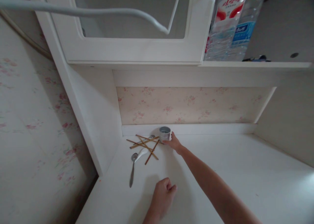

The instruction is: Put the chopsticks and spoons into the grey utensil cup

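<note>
At the back of the white counter, my right hand (174, 142) grips a small grey metal cup (164, 134) from its right side. The cup stands upright with its mouth up. Several wooden chopsticks (144, 144) lie crossed just left of it. Among them are a white spoon (141, 154) and a metal spoon (151, 137) partly covered by the sticks. Closer to me lies another metal spoon (132, 171), its bowl pointing away. My left hand (164, 194) is closed in a fist above the counter, apart from these things; whether anything is inside it is hidden.
A white cabinet (137, 50) overhangs the counter (225, 171). Plastic bottles (233, 27) stand on its open shelf at upper right. A white cable (105, 11) crosses the top of the view. Side panels (90, 102) bound the counter left and right.
</note>
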Motion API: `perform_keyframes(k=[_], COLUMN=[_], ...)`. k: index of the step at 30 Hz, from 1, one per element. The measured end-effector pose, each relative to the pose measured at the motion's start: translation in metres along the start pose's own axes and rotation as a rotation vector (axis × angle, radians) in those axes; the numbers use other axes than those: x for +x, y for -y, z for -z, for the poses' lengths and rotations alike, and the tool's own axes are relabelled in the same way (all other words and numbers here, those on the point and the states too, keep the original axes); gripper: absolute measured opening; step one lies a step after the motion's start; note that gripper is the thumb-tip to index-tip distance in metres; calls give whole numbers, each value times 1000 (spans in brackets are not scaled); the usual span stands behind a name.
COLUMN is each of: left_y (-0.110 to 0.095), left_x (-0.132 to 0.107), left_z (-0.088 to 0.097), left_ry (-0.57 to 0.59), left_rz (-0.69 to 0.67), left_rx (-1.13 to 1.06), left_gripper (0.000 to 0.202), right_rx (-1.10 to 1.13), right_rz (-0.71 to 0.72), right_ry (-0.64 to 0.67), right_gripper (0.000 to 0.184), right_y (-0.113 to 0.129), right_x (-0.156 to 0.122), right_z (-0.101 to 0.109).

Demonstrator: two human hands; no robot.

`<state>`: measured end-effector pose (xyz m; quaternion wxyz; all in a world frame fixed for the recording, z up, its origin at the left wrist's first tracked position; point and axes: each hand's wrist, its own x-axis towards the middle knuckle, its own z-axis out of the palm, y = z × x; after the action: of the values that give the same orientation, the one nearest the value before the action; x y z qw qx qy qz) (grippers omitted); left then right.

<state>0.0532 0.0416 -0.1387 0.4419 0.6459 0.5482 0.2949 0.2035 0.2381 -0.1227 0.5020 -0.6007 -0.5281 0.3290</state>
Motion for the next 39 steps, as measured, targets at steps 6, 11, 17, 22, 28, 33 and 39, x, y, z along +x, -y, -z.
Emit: perform_keyframes(k=[6,11,17,22,28,33,39], left_y=[2,-2,-7,-6,2,0,0], left_x=[1,-2,-7,-10,-5,-6,-9], left_z=[-1,-1,-5,-6,-7,-9,-9], left_ry=[-10,-1,-7,-1,11,-1,16], left_rz=[-22,-34,-49,-56,-45,-40,-36], left_rx=[-14,-21,45,53,78,77,104], left_gripper=[31,29,28,29,29,30,32], right_rx=[37,-31,-440,-494,-647,-581,-535], right_rz=[-84,-7,71,243,346,282,330], right_ry=[-11,57,9,117,272,258,363], right_gripper=[78,29,49,31,16,19,32], right_y=[-4,-7,-21,-12,-8,-7,-1], right_x=[-64,-150,-216,-222,-219,-219,-217], right_z=[34,68,80,79,77,81,87])
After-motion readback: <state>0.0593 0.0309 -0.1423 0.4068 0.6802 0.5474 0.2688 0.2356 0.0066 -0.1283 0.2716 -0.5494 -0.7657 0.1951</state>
